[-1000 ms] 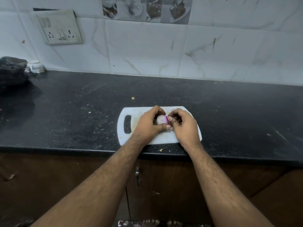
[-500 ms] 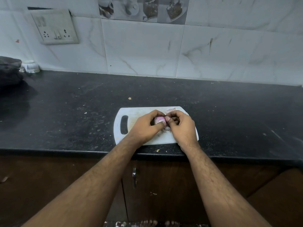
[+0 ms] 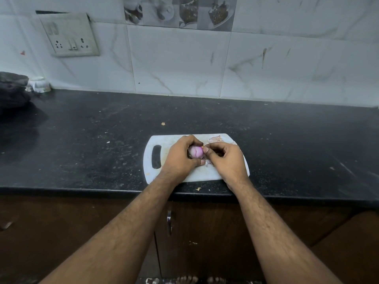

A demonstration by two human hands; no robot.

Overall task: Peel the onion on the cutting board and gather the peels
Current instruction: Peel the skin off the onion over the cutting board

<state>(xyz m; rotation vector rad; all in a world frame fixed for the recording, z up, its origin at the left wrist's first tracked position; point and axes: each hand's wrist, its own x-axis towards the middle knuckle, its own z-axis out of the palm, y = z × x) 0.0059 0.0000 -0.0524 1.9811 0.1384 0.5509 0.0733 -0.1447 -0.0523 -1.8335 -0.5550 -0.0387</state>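
White cutting board (image 3: 152,173) near the front edge of the black worktop (image 3: 82,140), left hand (image 3: 180,156) curled around a pink onion (image 3: 195,151) above the board, right hand (image 3: 227,158) pinching at the onion's right side, loose peels (image 3: 215,138) on the board's far right corner, small white cup (image 3: 40,84) far left by the wall.

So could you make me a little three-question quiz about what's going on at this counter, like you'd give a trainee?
1. True or false: the onion lies bare on the cutting board with neither hand touching it.
2. Which hand grips the onion? A) left hand B) right hand
3. Fill in: loose peels lie on the board's far ___ corner.

Key
1. False: the left hand holds it over the board, while the right hand's fingertips pick at its skin.
2. A
3. Right
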